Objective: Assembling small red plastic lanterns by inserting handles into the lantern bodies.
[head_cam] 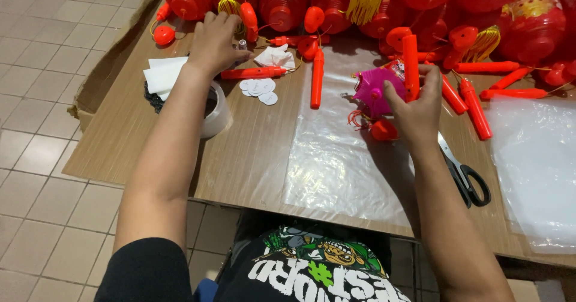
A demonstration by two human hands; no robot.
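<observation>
Your right hand [417,107] is closed around a red plastic stick [411,66], held upright against a small pink toy lantern [373,89] above the clear plastic sheet [327,158] on the brown cardboard-covered desk [249,152]. Your left hand [213,44] reaches far forward, fingers curled over small red plastic parts [249,21]; you cannot tell what it grips. Under that wrist sits a white tape roll [217,117]. Black-handled scissors [465,176] lie just right of your right wrist.
</observation>
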